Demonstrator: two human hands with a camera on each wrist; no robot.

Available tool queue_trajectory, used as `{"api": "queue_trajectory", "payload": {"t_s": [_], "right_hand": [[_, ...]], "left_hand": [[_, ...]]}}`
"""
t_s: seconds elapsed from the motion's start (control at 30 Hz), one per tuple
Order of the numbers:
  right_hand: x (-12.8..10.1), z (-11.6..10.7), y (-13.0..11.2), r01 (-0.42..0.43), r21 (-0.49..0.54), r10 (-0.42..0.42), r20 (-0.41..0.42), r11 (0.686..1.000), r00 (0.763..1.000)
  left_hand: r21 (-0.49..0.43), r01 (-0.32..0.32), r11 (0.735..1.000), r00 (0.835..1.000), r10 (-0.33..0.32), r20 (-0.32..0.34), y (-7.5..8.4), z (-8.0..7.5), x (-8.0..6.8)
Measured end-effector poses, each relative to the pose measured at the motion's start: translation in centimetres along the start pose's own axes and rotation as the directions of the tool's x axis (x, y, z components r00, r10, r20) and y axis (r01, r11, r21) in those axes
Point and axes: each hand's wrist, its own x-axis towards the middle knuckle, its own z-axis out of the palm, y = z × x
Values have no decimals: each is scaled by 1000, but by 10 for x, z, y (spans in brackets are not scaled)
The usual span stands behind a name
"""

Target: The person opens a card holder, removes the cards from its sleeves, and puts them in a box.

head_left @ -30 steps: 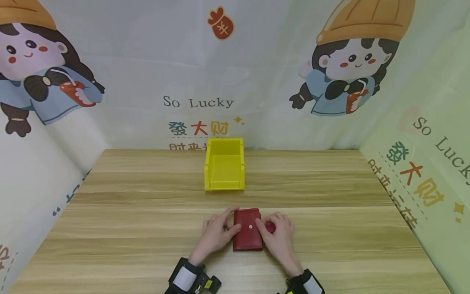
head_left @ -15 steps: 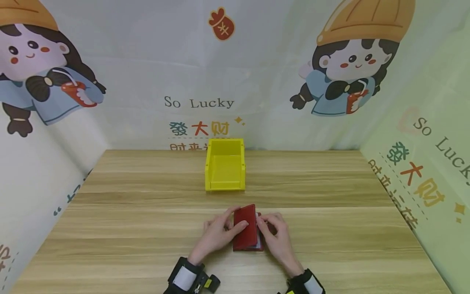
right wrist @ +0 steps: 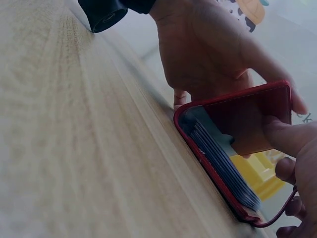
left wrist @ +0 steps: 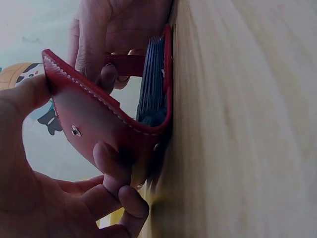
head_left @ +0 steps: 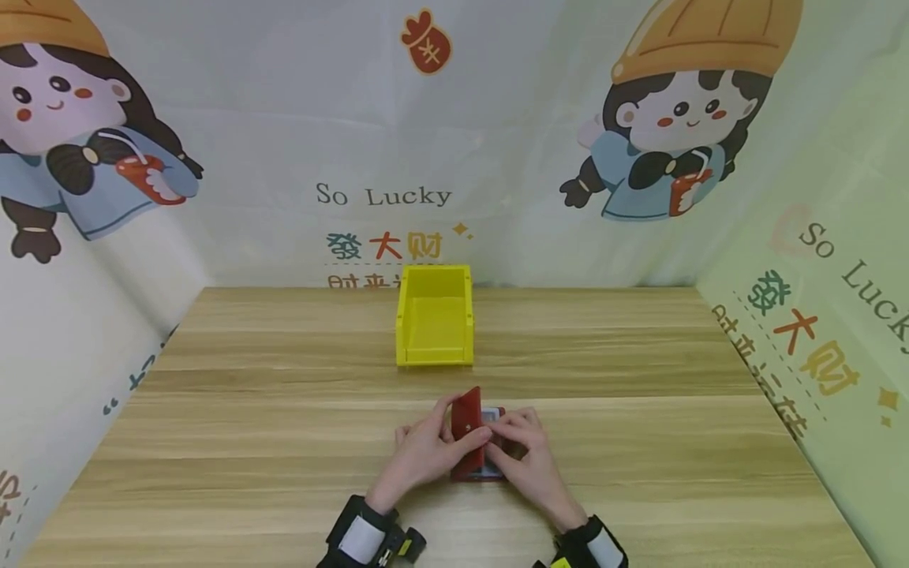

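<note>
A red leather card wallet [head_left: 467, 412] lies on the wooden table [head_left: 248, 410] with its cover lifted to about upright. My left hand [head_left: 442, 439] pinches that cover [left wrist: 89, 119] between thumb and fingers. My right hand [head_left: 517, 435] holds the wallet from the right; a finger [right wrist: 288, 138] presses the cover's inner side and others curl by the red strap [left wrist: 124, 64]. Inside, a stack of bluish card sleeves [right wrist: 224, 164] shows, also seen in the left wrist view as card sleeves [left wrist: 151, 74]. The wallet's back half stays flat on the wood.
A yellow open-fronted bin [head_left: 435, 315] stands beyond the wallet near the table's far edge. Printed cartoon backdrops [head_left: 639, 158] wall in the table at the back and both sides. Bare wood [head_left: 675, 442] stretches left and right of the hands.
The wallet was closed and flat a second ago. Its cover has swung up from the right edge towards the left, and both hands have drawn in closer around it.
</note>
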Motion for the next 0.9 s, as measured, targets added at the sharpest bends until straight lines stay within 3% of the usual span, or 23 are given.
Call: {"api": "queue_trajectory", "payload": {"t_s": [0.17, 0.3, 0.43, 0.63, 0.73, 0.9], "right_hand": [[1, 0, -3, -147, -41, 146, -24, 988, 989], [3, 0, -4, -231, -123, 227, -46, 965, 973], [4, -3, -2, -201, -199, 194, -55, 959, 979], [4, -10, 1, -169, -257, 156, -68, 951, 985], [3, -13, 0, -163, -316, 148, -72, 935, 986], [3, -16, 2, -144, -413, 114, -97, 899, 989]], "left_hand": [[-62, 25, 998, 1000, -24, 19, 1, -8, -3], [-140, 7, 990, 1000, -3, 28, -2, -21, -5], [-152, -14, 988, 1000, 18, 23, -8, -33, -6], [-159, -26, 987, 996, 40, 86, -20, -46, -5], [-155, 28, 987, 996, -14, 90, -21, -49, -6], [-117, 144, 983, 990, -142, 18, -16, -50, -8]]}}
